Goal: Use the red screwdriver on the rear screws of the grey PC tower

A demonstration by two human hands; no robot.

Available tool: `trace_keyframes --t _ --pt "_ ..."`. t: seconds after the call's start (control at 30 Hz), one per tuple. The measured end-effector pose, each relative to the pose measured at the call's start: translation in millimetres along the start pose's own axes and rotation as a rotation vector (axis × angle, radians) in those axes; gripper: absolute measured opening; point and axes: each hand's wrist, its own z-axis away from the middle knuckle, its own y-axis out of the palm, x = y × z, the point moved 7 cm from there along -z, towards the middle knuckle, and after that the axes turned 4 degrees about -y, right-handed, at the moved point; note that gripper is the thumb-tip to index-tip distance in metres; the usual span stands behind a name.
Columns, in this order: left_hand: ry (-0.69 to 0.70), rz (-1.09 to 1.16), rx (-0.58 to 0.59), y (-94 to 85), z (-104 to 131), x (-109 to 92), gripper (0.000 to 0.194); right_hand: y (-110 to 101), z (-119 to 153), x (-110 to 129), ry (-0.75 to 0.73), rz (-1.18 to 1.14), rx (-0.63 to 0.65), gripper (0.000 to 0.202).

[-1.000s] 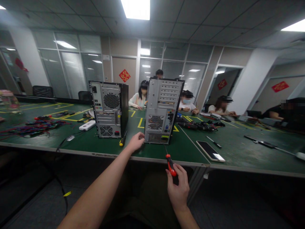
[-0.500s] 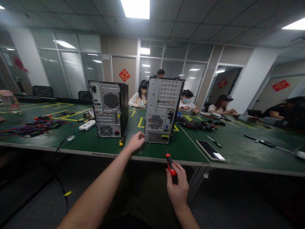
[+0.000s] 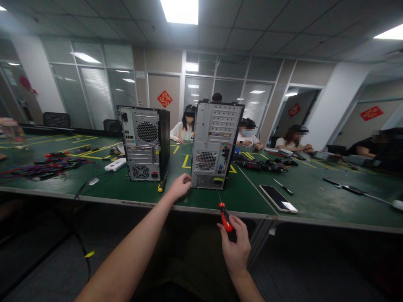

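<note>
A tall grey-and-black computer case (image 3: 206,144) stands upright on the green table, its back panel toward me. At its lower left edge, my left hand (image 3: 181,185) touches the case with curled fingers; part of the fingertips is hidden. My right hand (image 3: 236,237) is closed around the red-and-black handle of a screwdriver (image 3: 224,218). The screwdriver's shaft points up and away, its tip close to the bottom edge of the case near the power socket; whether it touches a screw is too small to tell.
Left stands a second computer case (image 3: 143,142), with a yellow-and-black screwdriver (image 3: 162,184) beside it. A white power strip (image 3: 115,164) and tangled wires (image 3: 47,167) lie farther left. A phone (image 3: 277,198), a thin tool (image 3: 283,187) and black cables (image 3: 264,162) lie right. Several people sit opposite.
My right thumb and fingers have shifted slightly on the screwdriver handle, the thumb now farther left. The screwdriver has barely moved. My left hand and both cases stay in place.
</note>
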Motion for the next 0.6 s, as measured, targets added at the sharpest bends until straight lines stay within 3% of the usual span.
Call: trace_keyframes --t 0.33,0.6 --pt "0.012 0.009 0.004 1.5 -2.6 2.5 0.019 7.1 5.3 5.4 -0.047 0.0 0.059 0.038" --pt "0.006 0.005 -0.001 1.4 -0.7 1.0 0.019 -1.0 0.9 -1.8 0.01 0.0 -0.017 0.033"
